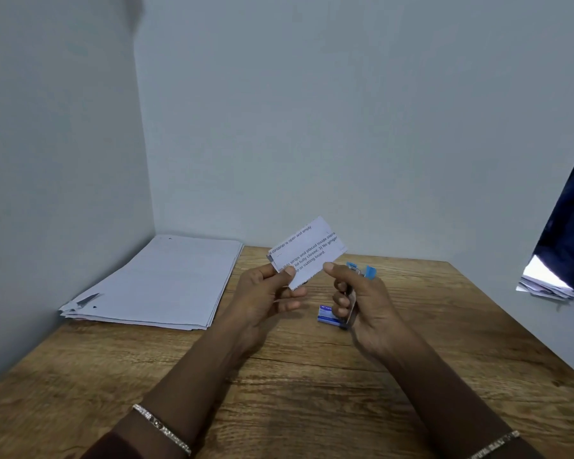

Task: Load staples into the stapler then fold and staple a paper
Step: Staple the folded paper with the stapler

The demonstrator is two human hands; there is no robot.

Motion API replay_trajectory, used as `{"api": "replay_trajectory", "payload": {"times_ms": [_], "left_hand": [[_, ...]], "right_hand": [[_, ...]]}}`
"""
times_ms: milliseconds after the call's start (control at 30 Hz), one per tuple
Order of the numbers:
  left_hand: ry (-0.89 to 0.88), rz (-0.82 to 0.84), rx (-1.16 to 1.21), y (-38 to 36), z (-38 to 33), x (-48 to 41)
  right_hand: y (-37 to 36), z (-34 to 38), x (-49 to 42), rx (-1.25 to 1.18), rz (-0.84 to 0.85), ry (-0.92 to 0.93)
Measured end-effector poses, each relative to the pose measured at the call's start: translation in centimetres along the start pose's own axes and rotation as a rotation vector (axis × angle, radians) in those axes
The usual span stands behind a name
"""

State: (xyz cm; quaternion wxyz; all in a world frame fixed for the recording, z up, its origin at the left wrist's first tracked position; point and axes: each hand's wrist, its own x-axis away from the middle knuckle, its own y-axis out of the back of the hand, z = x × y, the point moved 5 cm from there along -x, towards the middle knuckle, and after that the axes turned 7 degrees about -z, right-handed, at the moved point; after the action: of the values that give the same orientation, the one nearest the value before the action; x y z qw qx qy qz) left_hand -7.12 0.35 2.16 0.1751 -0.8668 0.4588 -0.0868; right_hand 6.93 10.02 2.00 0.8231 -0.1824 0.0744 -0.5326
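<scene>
My left hand (272, 293) pinches a small folded paper (309, 251) with printed text, holding it tilted above the wooden table (279, 376). My right hand (362, 299) is closed around a blue and silver stapler (362, 271), whose blue tip pokes out above the fingers, just right of the paper's lower edge. The right thumb touches the paper's bottom right edge. A small blue and white staple box (327, 314) lies on the table between my hands, partly hidden by the right fingers.
A stack of white sheets (159, 283) lies at the table's back left corner against the wall. At the far right edge, more papers (544, 283) sit under a dark blue cloth (570, 226). Walls close off the back and left.
</scene>
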Motion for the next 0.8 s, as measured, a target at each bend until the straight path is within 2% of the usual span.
{"api": "replay_trajectory", "payload": {"times_ms": [333,600,800], "left_hand": [[0.001,-0.014,-0.027,0.0,0.7,-0.2],[-0.011,-0.008,-0.07,-0.1,0.8,-0.4],[0.022,-0.006,-0.063,0.0,1.2,-0.5]], "right_hand": [[-0.1,-0.6,0.0,0.131,-0.06,0.059],[-0.6,-0.6,0.3,0.047,0.014,0.066],[-0.1,-0.4,0.0,0.1,-0.018,0.091]]}}
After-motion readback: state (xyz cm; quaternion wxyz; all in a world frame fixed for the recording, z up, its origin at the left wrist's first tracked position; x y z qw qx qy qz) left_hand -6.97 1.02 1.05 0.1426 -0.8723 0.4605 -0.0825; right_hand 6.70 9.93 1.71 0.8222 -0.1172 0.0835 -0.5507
